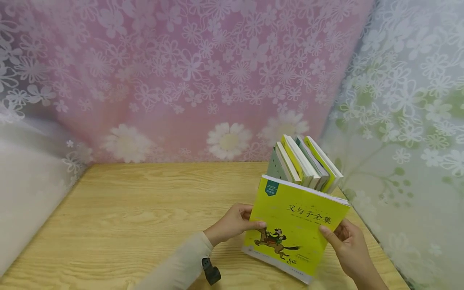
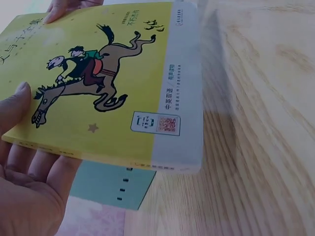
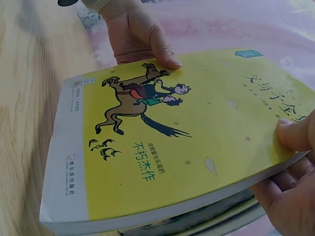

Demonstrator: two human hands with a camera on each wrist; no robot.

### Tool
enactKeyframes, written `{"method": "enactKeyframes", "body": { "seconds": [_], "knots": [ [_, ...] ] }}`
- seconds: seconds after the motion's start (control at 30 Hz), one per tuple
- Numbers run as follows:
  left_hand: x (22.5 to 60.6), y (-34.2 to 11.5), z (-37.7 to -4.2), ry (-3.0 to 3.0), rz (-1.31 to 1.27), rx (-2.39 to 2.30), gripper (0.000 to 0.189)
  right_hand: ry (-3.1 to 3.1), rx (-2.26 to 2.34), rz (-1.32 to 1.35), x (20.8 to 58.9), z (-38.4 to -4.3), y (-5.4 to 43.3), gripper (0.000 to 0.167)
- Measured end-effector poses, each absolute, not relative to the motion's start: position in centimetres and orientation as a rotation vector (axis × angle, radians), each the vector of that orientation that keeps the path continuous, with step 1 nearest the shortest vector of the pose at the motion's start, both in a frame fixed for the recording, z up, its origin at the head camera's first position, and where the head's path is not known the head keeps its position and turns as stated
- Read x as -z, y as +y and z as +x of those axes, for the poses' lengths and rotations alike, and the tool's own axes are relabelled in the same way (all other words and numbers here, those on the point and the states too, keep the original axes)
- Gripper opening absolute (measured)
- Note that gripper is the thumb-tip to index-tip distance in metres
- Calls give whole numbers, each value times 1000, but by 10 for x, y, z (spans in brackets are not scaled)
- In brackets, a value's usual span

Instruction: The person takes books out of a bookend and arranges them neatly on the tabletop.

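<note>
A yellow paperback book with a galloping horse and two riders on its cover is held tilted over the table, front cover facing up toward the head camera. My left hand grips its left side, thumb on the cover and fingers underneath, as the left wrist view also shows. On the opposite edge my right hand holds it the same way, its thumb pressing the cover near the title. Behind the book stands a row of several upright books, their lower parts hidden by it.
A green bookend-like panel with small dark slots borders the row's left side. The wooden table extends far to the left. Flower-printed curtains hang behind and along the right edge. A dark band sits on the left sleeve.
</note>
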State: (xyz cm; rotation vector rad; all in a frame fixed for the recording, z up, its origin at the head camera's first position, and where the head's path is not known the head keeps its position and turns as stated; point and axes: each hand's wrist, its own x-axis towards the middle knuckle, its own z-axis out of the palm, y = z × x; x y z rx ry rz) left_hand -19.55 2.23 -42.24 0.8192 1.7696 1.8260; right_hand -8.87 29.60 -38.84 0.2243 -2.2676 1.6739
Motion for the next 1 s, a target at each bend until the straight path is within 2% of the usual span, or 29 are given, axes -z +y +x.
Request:
{"method": "enactKeyframes", "body": {
  "seconds": [0.27,0.6,0.77,1.0],
  "knots": [
    [423,-4,-200,1738,762,-1824,31,-2286,-1844,272,391,-102,279,30],
    [422,-36,-201,1743,756,-1861,35,-2450,-1814,101,393,-112,258,48],
    [426,-52,-202,1768,742,-1869,36,-2480,-1820,131,389,-106,267,53],
    [429,-79,-207,1832,656,-1883,38,-2425,-1815,147,380,-99,299,50]
  ]
}}
